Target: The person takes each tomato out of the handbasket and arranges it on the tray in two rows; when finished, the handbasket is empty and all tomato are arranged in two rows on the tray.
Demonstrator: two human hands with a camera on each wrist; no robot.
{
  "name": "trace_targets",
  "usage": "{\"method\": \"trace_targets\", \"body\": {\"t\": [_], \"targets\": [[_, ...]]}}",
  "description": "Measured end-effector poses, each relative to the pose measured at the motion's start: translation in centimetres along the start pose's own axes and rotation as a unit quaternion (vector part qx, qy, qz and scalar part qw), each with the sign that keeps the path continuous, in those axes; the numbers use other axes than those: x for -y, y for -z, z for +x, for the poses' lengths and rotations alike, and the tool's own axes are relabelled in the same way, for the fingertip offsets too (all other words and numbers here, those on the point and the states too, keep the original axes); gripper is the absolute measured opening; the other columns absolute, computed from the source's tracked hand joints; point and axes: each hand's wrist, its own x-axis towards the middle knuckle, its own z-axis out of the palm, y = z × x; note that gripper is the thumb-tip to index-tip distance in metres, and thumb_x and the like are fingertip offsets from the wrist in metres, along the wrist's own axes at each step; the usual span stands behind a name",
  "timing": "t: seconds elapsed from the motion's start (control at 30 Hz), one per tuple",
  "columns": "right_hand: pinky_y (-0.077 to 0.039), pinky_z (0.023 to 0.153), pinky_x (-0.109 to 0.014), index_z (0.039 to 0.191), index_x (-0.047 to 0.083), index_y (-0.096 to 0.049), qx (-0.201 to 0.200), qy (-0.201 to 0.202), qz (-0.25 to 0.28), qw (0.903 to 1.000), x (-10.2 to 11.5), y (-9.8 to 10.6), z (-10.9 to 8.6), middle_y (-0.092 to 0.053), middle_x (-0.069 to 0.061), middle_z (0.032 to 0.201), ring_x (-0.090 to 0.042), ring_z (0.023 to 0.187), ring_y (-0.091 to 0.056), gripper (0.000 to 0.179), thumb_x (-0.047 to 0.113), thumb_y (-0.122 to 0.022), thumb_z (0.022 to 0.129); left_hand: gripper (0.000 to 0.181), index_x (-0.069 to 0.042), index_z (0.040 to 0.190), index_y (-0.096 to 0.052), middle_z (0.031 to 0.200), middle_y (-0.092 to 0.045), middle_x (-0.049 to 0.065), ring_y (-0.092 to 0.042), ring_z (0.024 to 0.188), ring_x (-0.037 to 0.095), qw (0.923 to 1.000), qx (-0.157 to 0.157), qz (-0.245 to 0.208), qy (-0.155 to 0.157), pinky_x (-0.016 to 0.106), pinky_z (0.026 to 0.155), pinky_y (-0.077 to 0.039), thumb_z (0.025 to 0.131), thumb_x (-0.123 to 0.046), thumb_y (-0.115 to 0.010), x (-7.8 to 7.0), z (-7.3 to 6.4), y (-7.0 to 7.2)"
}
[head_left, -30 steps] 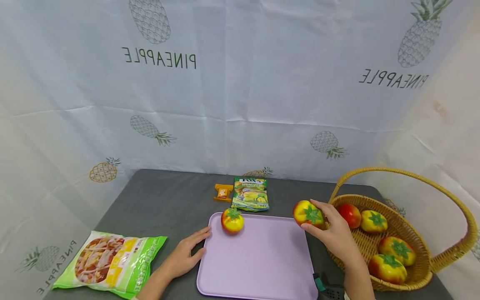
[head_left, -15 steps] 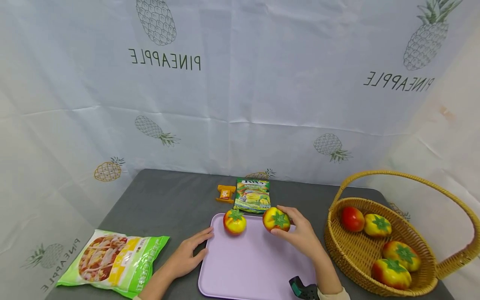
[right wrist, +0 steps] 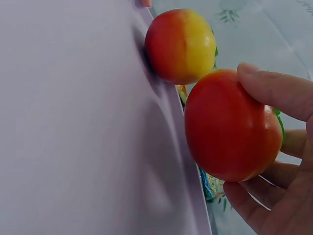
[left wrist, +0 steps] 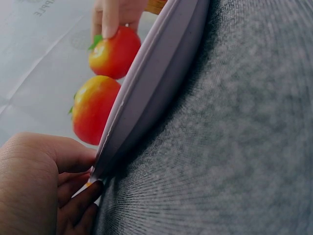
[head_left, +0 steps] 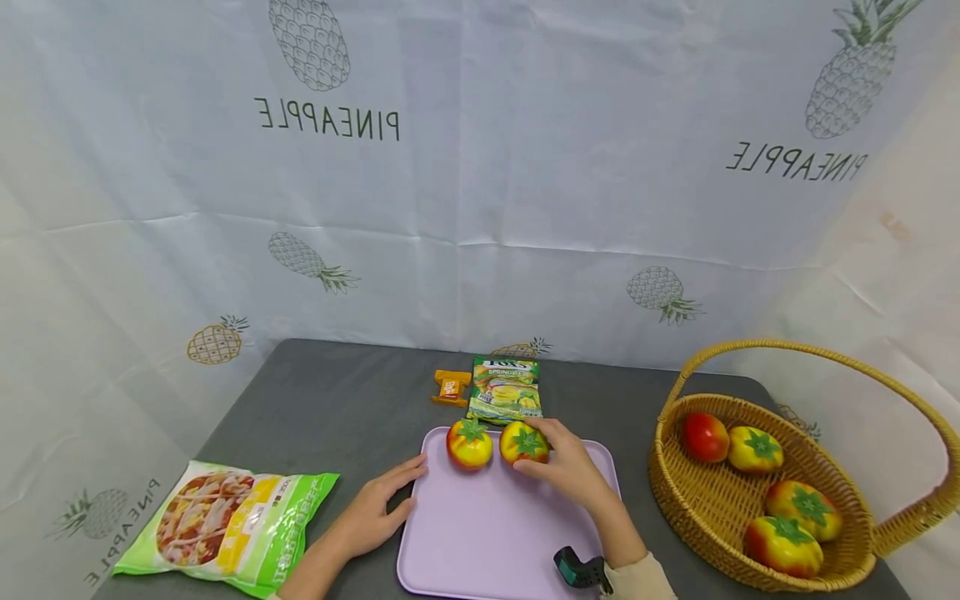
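Note:
My right hand point(head_left: 566, 467) grips a red-and-yellow tomato point(head_left: 522, 442) with a green leafy cap, its thumb and fingers around the sides, over the far part of the lilac tray point(head_left: 495, 533). Close to its left, a second, similar tomato point(head_left: 469, 446) sits near the tray's far edge. In the right wrist view the held tomato point(right wrist: 232, 127) shows its red underside beside the other tomato point(right wrist: 181, 46). My left hand point(head_left: 372, 510) rests at the tray's left edge, thumb and fingertips touching the rim point(left wrist: 132, 93), fingers relaxed.
A wicker basket point(head_left: 690, 521) with a tall handle and several fruits stands at the right. A green food bag point(head_left: 232, 525) lies at the left. Behind the tray are a green candy packet point(head_left: 504, 392) and a small orange wrapper point(head_left: 452, 387) on the grey table point(head_left: 337, 400).
My right hand has carried the tomato leftward from beside the basket to over the tray, near the other tomato. The left hand has stayed at the tray's edge.

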Motion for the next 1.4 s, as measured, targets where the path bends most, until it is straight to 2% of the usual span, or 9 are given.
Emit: {"method": "trace_targets", "body": {"t": [0.27,0.57,1.07,1.23,1.4], "targets": [[-0.044,0.099,-0.050,0.132,0.005,-0.053,0.022,0.024,-0.025,0.9992,-0.4,-0.5,0.6,-0.055,-0.011,0.129,-0.028,0.115,-0.054,0.067,0.034,-0.078,0.077,0.040,-0.009,0.131,-0.057,0.142,-0.050,0.005,-0.048,0.129,0.025,0.9999,-0.010,0.001,-0.005,0.037,0.102,-0.044,0.091,-0.013,-0.059,0.2,-0.1,-0.1],[-0.040,0.101,-0.054,0.134,0.006,-0.052,0.027,0.004,-0.031,0.9991,-0.4,-0.7,1.0,-0.054,-0.013,0.132,-0.032,0.119,-0.052,0.067,0.032,-0.077,0.078,0.040,-0.009,0.130,-0.057,0.142,-0.050,0.006,-0.049,0.129,0.025,0.9999,-0.012,0.002,-0.010,0.037,0.102,-0.045,0.090,-0.012,-0.059,0.1,-0.1,-0.2],[-0.036,0.106,-0.054,0.139,0.004,-0.044,0.040,-0.022,-0.028,0.9986,-0.3,-0.6,1.2,-0.048,-0.018,0.139,-0.036,0.127,-0.047,0.074,0.035,-0.075,0.079,0.040,-0.010,0.131,-0.057,0.143,-0.049,0.004,-0.048,0.130,0.022,1.0000,-0.002,-0.002,0.008,0.037,0.103,-0.044,0.091,-0.013,-0.059,0.1,-0.1,-0.1],[-0.037,0.106,-0.053,0.141,0.002,-0.041,0.034,-0.032,-0.024,0.9986,-0.1,-0.3,0.9,-0.047,-0.018,0.141,-0.035,0.127,-0.047,0.079,0.036,-0.075,0.079,0.041,-0.010,0.131,-0.058,0.144,-0.049,0.002,-0.047,0.131,0.020,0.9999,-0.001,-0.004,0.015,0.038,0.103,-0.043,0.090,-0.012,-0.060,0.0,-0.1,0.0],[-0.034,0.108,-0.053,0.143,0.003,-0.039,0.015,-0.036,-0.020,0.9990,-0.2,0.6,0.2,-0.044,-0.015,0.144,-0.035,0.131,-0.043,0.080,0.033,-0.076,0.079,0.040,-0.010,0.130,-0.058,0.143,-0.049,0.004,-0.048,0.130,0.023,1.0000,-0.006,0.000,0.003,0.036,0.103,-0.044,0.090,-0.012,-0.059,0.0,-0.1,0.0]]}}
